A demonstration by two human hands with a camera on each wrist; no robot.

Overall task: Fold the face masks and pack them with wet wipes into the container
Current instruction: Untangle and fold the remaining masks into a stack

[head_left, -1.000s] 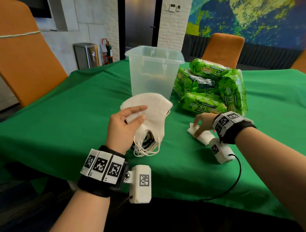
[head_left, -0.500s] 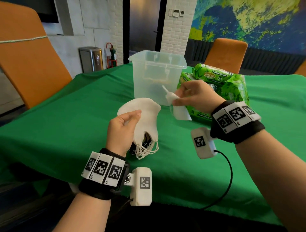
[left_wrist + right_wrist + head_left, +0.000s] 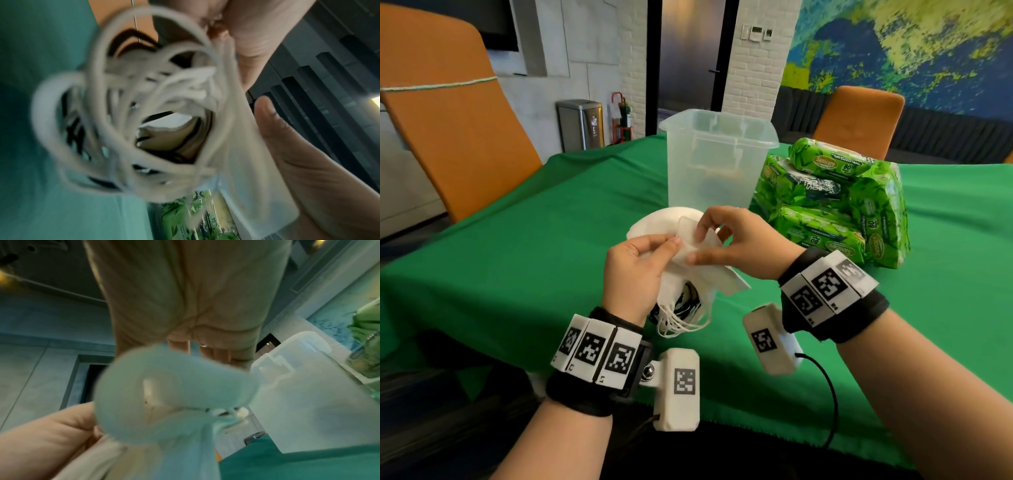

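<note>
Hands meet just above a green-covered table (image 3: 524, 260), seen from a head-worn camera looking down. Both wrists wear black bands with square black-and-white markers. The left hand (image 3: 631, 270) grips a stack of white face masks (image 3: 654, 222), fingers curled round it, with the stack's ear loops (image 3: 681, 325) dangling in a tangle toward the table; the left wrist view shows those loops (image 3: 123, 113) close up and blurred. The right hand (image 3: 739, 245) pinches a single white mask (image 3: 698, 240) between thumb and fingertips, holding it against the top of the stack, so the two hands nearly touch. From the right wrist view this mask (image 3: 174, 386) appears as a soft, blurred roll below the palm.

Behind the hands stands a clear plastic container (image 3: 719, 161), upright, lid off; what lies inside cannot be made out. Just to its right sits a pile of green wet wipe packs (image 3: 832, 198), some stacked, one on its end. Beyond the table are orange chairs (image 3: 448, 130), a steel bin (image 3: 580, 123) and a blue and yellow mural wall (image 3: 911, 51).
</note>
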